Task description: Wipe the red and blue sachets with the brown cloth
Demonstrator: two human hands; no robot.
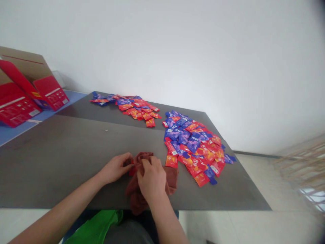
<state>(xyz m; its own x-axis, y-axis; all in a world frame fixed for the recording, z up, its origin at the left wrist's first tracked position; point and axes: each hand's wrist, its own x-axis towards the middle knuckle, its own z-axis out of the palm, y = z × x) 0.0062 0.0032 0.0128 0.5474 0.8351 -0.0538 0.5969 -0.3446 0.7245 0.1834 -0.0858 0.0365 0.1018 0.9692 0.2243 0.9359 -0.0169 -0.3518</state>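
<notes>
My right hand (152, 178) is closed over a bunched brown cloth (135, 198) near the table's front edge. One flap of the cloth spreads flat to the right. My left hand (116, 167) is on the cloth's left side, its thumb and fingers pinched at a small red packet (132, 171). Most of that packet is hidden by the cloth and my fingers. Right of the cloth lies a big loose pile of red and blue-purple packets (194, 144), one red packet (172, 160) close to the cloth.
A second heap of similar packets (137, 107) lies farther back on the dark grey table (76, 145). Red open-topped cartons (50, 91) stand on a blue surface (15, 134) at the left. A white wall (177, 51) rises behind. The table's right edge drops to a pale floor.
</notes>
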